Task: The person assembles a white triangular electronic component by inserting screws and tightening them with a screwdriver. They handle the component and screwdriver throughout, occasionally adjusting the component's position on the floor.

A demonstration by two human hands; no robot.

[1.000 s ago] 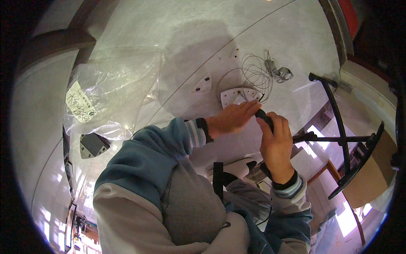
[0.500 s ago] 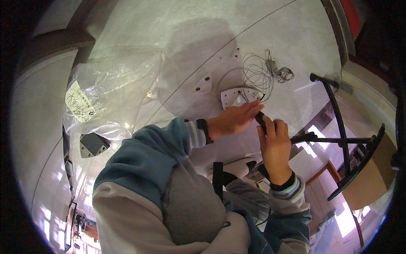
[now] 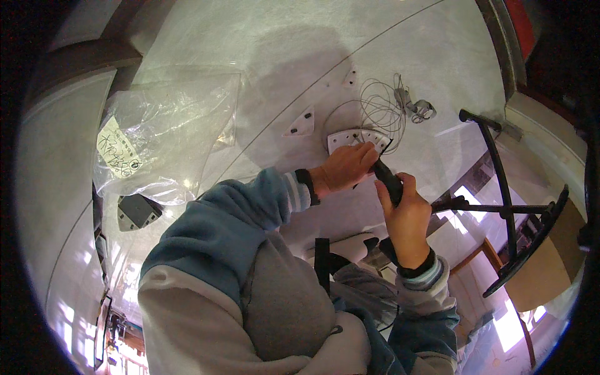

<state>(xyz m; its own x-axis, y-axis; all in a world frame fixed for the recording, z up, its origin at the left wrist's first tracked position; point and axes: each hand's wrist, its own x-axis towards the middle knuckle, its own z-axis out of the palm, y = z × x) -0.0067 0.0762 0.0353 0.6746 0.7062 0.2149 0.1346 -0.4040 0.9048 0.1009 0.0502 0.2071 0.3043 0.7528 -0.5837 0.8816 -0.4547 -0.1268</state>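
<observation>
My right hand (image 3: 407,215) is wrapped round the thick black handle of a slim tool (image 3: 390,181), whose working end is hidden. The handle slants up and left toward my left hand (image 3: 347,167). Those left fingers are curled together at the tool's far end, and what they pinch is hidden. Just beyond them lies a white plate (image 3: 340,139) with a curved edge and a row of small holes, partly covered by my left hand. A thin grey cable (image 3: 375,94) lies in loose loops beside the plate, with its grey plug end (image 3: 424,110) to the right.
A clear plastic bag (image 3: 181,119) with a yellow label lies at left. Below it sits another white plate with a dark panel (image 3: 139,212). Two white triangular pieces (image 3: 304,122) lie farther out. A black-framed stand (image 3: 503,187) and a cardboard piece (image 3: 550,262) are at right.
My left hand has shifted slightly down and left, and its stretched fingers have curled in. The tool has tilted and its handle shows more; my right fingers have shifted along it.
</observation>
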